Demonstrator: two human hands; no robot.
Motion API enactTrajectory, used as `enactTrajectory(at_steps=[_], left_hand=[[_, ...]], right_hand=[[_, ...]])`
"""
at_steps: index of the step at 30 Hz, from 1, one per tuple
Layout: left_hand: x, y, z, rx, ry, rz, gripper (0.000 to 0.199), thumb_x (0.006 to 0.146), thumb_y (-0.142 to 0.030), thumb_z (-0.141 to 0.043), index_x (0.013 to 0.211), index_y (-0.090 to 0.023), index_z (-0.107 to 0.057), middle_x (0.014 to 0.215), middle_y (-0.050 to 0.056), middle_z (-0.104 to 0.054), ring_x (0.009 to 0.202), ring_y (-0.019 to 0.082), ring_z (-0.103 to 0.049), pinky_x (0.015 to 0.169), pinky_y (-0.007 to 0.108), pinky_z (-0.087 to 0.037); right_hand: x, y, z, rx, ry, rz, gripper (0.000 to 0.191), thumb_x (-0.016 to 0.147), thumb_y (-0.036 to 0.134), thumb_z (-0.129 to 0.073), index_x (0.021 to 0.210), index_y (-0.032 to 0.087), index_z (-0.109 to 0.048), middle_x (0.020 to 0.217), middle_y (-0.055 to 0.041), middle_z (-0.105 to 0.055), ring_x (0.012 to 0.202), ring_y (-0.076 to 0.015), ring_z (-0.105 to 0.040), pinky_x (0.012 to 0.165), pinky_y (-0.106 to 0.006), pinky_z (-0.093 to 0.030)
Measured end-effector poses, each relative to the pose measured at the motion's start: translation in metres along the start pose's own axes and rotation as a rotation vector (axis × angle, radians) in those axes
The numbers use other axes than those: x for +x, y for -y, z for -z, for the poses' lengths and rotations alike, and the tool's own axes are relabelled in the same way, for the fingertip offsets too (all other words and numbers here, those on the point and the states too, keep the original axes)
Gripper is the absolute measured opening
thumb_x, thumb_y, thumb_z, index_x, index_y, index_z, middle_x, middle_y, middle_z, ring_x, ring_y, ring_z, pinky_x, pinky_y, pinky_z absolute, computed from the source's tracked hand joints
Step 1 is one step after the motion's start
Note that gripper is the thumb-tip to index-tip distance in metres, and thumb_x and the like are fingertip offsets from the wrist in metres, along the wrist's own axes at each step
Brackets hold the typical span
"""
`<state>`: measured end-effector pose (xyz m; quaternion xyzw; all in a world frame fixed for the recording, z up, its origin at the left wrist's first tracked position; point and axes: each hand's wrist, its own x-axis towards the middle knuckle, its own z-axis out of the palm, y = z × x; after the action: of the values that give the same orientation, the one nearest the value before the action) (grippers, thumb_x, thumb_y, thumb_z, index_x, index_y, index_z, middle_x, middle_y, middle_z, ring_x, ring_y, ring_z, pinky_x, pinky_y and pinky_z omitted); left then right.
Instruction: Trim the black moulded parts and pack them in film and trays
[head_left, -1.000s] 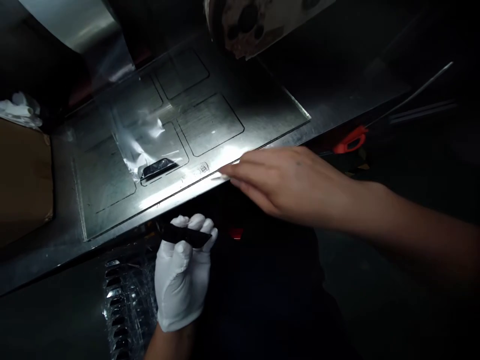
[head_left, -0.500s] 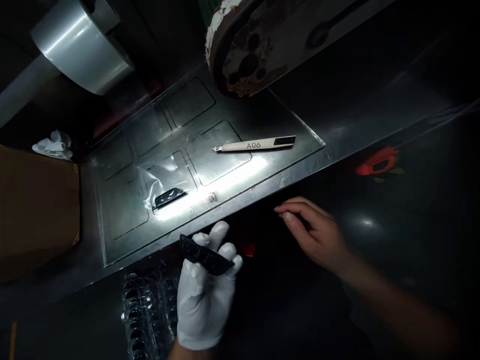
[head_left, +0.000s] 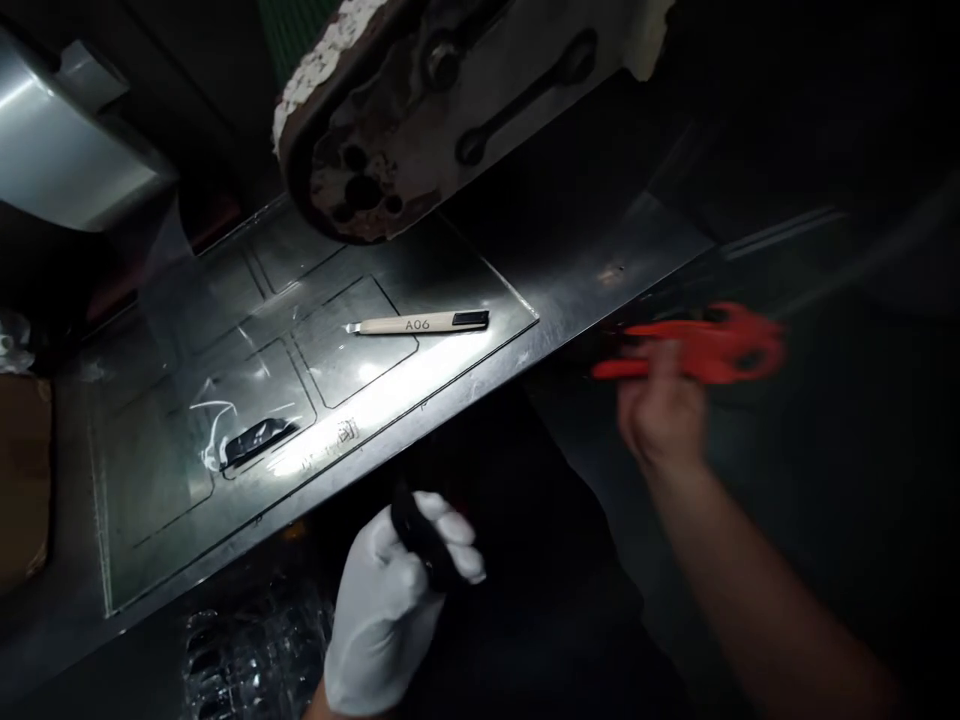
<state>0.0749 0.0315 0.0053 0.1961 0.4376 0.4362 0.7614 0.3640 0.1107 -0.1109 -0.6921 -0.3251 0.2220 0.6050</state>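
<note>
My left hand (head_left: 397, 590), in a white glove, is closed around a small black curved part (head_left: 424, 540) below the bench edge. At the right, my bare right hand (head_left: 664, 410) has its fingers on a red tool (head_left: 705, 350); both are blurred by motion. A knife marked A06 (head_left: 420, 322) lies on the glass plate (head_left: 360, 360). Another black piece (head_left: 259, 440), partly wrapped in clear film, lies to the knife's left.
A machine arm with a rounded end (head_left: 367, 190) overhangs the plate's back. A roll of film (head_left: 67, 140) is at upper left, above a cardboard box (head_left: 26, 470). Clear trays (head_left: 247, 650) holding dark parts stand at lower left.
My right hand has reached away to the red tool and closed on it. My left hand has turned the black part more upright. The view has shifted right.
</note>
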Motion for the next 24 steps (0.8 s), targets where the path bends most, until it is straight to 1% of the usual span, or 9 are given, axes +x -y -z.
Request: enactTrajectory(at_steps=[2, 4, 6, 8, 10, 12, 14, 17, 24], left_hand=[[0.01, 0.018, 0.018, 0.08, -0.016, 0.118, 0.046, 0.076, -0.04, -0.088, 0.112, -0.016, -0.075, 0.091, 0.009, -0.075, 0.077, 0.021, -0.071, 0.075, 0.033, -0.06], [0.025, 0.041, 0.045, 0.091, -0.098, 0.185, 0.044, 0.078, -0.034, -0.087, 0.113, -0.01, -0.073, 0.093, 0.011, -0.074, 0.081, 0.021, -0.071, 0.076, 0.033, -0.059], [0.042, 0.068, 0.076, 0.065, -0.209, 0.222, 0.03, 0.086, -0.026, -0.08, 0.109, -0.009, -0.072, 0.094, 0.009, -0.072, 0.084, 0.019, -0.07, 0.077, 0.032, -0.059], [0.057, 0.093, 0.106, 0.035, -0.326, 0.246, 0.019, 0.092, -0.024, -0.072, 0.107, -0.012, -0.069, 0.096, 0.005, -0.071, 0.085, 0.018, -0.069, 0.077, 0.034, -0.061], [0.068, 0.113, 0.128, 0.008, -0.394, 0.262, 0.018, 0.095, -0.025, -0.069, 0.109, -0.014, -0.068, 0.104, 0.006, -0.071, 0.091, 0.019, -0.07, 0.079, 0.038, -0.062], [0.074, 0.126, 0.14, -0.011, -0.422, 0.272, 0.021, 0.095, -0.026, -0.069, 0.112, -0.014, -0.067, 0.112, 0.008, -0.07, 0.097, 0.021, -0.07, 0.082, 0.04, -0.062], [0.076, 0.131, 0.146, -0.022, -0.432, 0.266, 0.024, 0.095, -0.026, -0.069, 0.115, -0.014, -0.066, 0.118, 0.009, -0.069, 0.101, 0.022, -0.069, 0.084, 0.041, -0.062], [0.077, 0.13, 0.149, -0.021, -0.428, 0.239, 0.028, 0.095, -0.028, -0.069, 0.12, -0.016, -0.065, 0.123, 0.01, -0.068, 0.105, 0.024, -0.068, 0.087, 0.044, -0.061], [0.084, 0.127, 0.159, 0.036, -0.444, 0.264, 0.026, 0.098, -0.035, -0.064, 0.12, -0.021, -0.067, 0.129, 0.01, -0.066, 0.108, 0.024, -0.067, 0.092, 0.044, -0.06]], right_hand=[[-0.003, 0.017, 0.041, 0.032, -0.136, 0.075, 0.055, 0.099, 0.071, -0.032, 0.111, 0.029, -0.066, 0.112, -0.0139, -0.072, 0.065, -0.0235, -0.065, 0.056, -0.043, -0.049], [-0.01, 0.031, 0.09, -0.015, -0.13, 0.098, 0.038, 0.095, 0.067, -0.051, 0.115, 0.039, -0.067, 0.103, -0.0116, -0.075, 0.054, -0.024, -0.059, 0.047, -0.043, -0.036], [-0.025, 0.036, 0.132, -0.272, 0.224, -0.057, 0.025, 0.089, 0.06, -0.064, 0.111, 0.049, -0.07, 0.103, -0.0095, -0.077, 0.067, -0.0337, -0.068, 0.051, -0.05, -0.042], [-0.049, 0.034, 0.153, -0.567, 0.671, -0.21, 0.027, 0.088, 0.061, -0.064, 0.109, 0.048, -0.073, 0.097, -0.0089, -0.078, 0.081, -0.0388, -0.073, 0.062, -0.052, -0.052], [-0.08, 0.029, 0.148, -0.781, 1.059, -0.299, 0.039, 0.09, 0.065, -0.058, 0.119, 0.042, -0.07, 0.085, -0.0062, -0.077, 0.078, -0.0361, -0.074, 0.065, -0.048, -0.055], [-0.109, 0.026, 0.126, -0.906, 1.26, -0.286, 0.046, 0.095, 0.066, -0.051, 0.126, 0.034, -0.063, 0.074, -0.0022, -0.072, 0.066, -0.0295, -0.071, 0.057, -0.039, -0.049], [-0.128, 0.028, 0.098, -0.975, 1.295, -0.224, 0.044, 0.099, 0.065, -0.044, 0.118, 0.028, -0.06, 0.071, -0.001, -0.069, 0.06, -0.0255, -0.067, 0.053, -0.033, -0.041], [-0.134, 0.036, 0.07, -0.996, 1.313, -0.2, 0.043, 0.099, 0.066, -0.044, 0.11, 0.026, -0.058, 0.076, -0.0018, -0.071, 0.063, -0.0239, -0.067, 0.053, -0.03, -0.041], [-0.1, 0.045, 0.068, -1.083, 1.348, -0.188, 0.048, 0.098, 0.066, -0.046, 0.125, 0.029, -0.059, 0.101, -0.0055, -0.077, 0.09, -0.0303, -0.074, 0.074, -0.038, -0.053]])
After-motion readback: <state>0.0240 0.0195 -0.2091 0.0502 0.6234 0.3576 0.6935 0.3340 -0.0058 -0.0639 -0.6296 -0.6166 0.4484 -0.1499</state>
